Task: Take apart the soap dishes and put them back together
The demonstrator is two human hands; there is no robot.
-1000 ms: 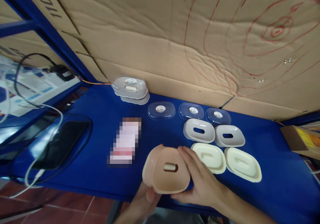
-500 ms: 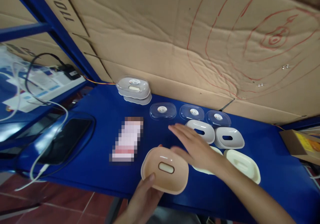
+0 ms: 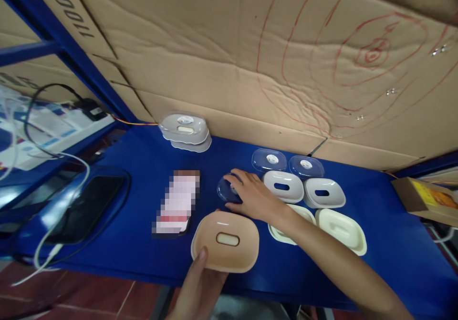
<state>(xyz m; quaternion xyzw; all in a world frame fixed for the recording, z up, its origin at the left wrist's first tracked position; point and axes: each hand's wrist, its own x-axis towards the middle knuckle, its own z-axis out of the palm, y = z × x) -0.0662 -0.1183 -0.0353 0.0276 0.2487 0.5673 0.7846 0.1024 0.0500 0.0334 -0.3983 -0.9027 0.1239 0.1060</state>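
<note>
My left hand (image 3: 204, 282) holds a peach oval soap box (image 3: 238, 257) from below, thumb on its near rim. Through the slot in its floor a cream piece shows. Just beyond it, the fingers of my right hand (image 3: 255, 195) are round a clear lid (image 3: 224, 188) with a round label, partly hidden by the hand. To the right lie two grey slotted trays (image 3: 295, 182) (image 3: 338, 197) and two pale cream bases (image 3: 290, 236) (image 3: 358, 241); my right forearm partly covers the nearer-left base. Behind them rest two more clear lids (image 3: 260, 160) (image 3: 295, 167).
A phone (image 3: 179, 196) with a blurred screen lies left of the box. Lidded grey soap boxes (image 3: 200, 143) are stacked by the cardboard wall (image 3: 200, 48). A dark tablet (image 3: 89, 210) and cables are at left, a small carton (image 3: 408, 196) at right.
My right hand has lowered onto the leftmost clear lid, which has come nearer, away from the row at the back. My left hand keeps the peach box. The view has shifted a little.
</note>
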